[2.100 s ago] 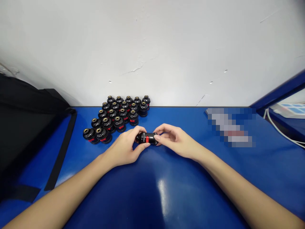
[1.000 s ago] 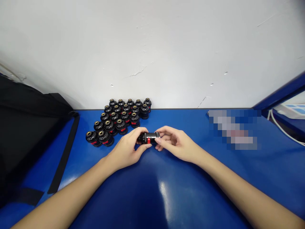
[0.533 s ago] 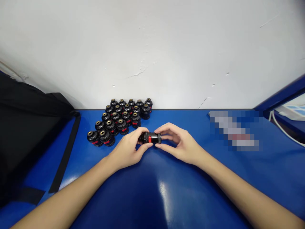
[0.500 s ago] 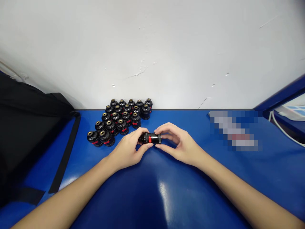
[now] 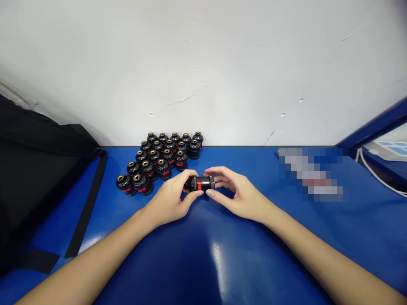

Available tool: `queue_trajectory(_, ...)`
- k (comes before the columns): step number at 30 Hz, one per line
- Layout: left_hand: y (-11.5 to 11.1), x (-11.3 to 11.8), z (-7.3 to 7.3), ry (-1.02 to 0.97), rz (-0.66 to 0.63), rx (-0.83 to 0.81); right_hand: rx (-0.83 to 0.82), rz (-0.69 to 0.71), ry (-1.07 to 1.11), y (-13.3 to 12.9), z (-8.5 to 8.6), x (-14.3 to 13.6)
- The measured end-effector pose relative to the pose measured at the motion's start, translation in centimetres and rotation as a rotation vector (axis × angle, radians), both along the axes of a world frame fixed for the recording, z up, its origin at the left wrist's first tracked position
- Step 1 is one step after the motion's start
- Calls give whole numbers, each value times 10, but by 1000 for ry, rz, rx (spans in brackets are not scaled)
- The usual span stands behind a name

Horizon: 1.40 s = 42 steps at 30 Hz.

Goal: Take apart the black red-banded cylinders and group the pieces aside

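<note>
Lying on its side over the blue table is a black cylindrical part (image 5: pixel 206 183) with a red patch. My left hand (image 5: pixel 173 197) grips its left end between thumb and fingers, which partly cover that end. Around the other end curves my right hand (image 5: pixel 240 192), thumb and forefinger parted, with small gaps showing between them and the part. Its other fingers are bent behind the end; whether any of these touch it I cannot tell. Several similar black parts (image 5: pixel 163 169) stand upright in rows just beyond my left hand, with brass-coloured tops and red patches.
The blue tabletop (image 5: pixel 178 262) meets a white wall (image 5: pixel 210 63) at the back. A black cloth bag (image 5: pixel 41 169) with a strap (image 5: pixel 87 207) occupies the left side. At the right lies a pixelated item (image 5: pixel 311 176). A white cable (image 5: pixel 378 176) hangs by the blue frame at the far right.
The forefinger of my right hand has lifted a little off the part, and the gap to its thumb has widened. My left hand keeps its hold.
</note>
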<state>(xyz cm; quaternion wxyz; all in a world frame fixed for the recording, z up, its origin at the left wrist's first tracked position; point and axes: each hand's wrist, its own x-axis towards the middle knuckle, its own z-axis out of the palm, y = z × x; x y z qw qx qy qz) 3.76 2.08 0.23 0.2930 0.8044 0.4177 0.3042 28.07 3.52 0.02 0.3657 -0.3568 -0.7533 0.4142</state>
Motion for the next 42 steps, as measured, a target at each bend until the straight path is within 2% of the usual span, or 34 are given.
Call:
queue_trajectory(3,1,0,-1,8,-11,18,-58,-17,-39,0,-1,-1)
queue_trajectory(8,1,0,-2,19,-2,25,69,13,12,-1,-2,-1)
queue_trajectory(14,1,1,-1,19,-6,16,-48,-13,-50,-1,1,-1)
queue_trajectory(20,2,1,-1,8,3,3,116,28,8,1,-2,1)
queue_trajectory(26,0,0,1,22,-1,10,30,-54,-107,2,1,1)
queue_trajectory(32,2,1,-1,18,6,5,119,19,11,1,2,3)
queue_trajectory(34,2,1,-1,18,4,5,141,11,-5,0,2,2)
queue_trajectory(39,2,1,-1,22,-6,19,56,-57,-147,-1,2,0)
queue_trajectory(42,2,1,-1,20,-7,18,91,-26,-99,-1,1,1)
